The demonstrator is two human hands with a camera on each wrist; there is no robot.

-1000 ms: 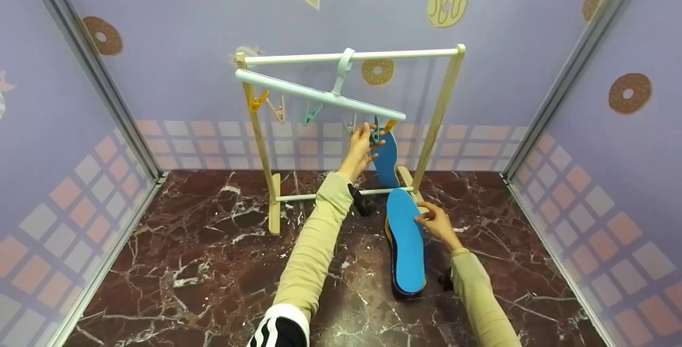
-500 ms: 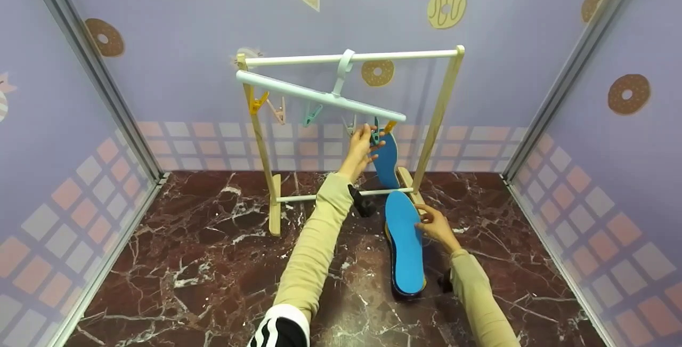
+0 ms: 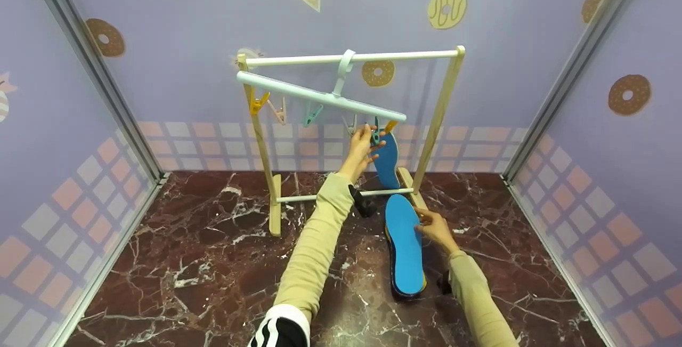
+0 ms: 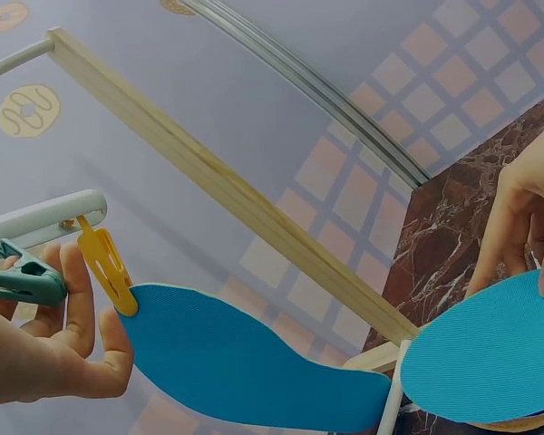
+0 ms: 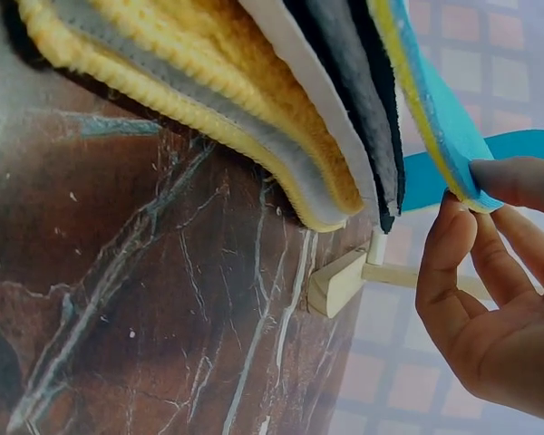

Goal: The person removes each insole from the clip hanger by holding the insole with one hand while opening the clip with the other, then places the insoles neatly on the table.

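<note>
My left hand pinches a dark teal clothespin under the low right end of a white hanger. Just beside it, a yellow clothespin clips the top of a hanging blue insole. My right hand pinches the far right edge of another blue insole, thumb on its blue face and fingers beneath. In the right wrist view this insole's edge is yellow, and its held end stands apart from the stacked insoles under it, which show fuzzy yellow, white and black layers.
The hanger hooks over the white top rail of a wooden rack and tilts down to the right. Yellow, pink, mint and grey clothespins hang along it. The marble-patterned floor meets patterned walls on three sides.
The right hand has drawn slightly back toward me, and the far end of the top blue insole has shifted with it. The left hand stays at the teal clothespin.
</note>
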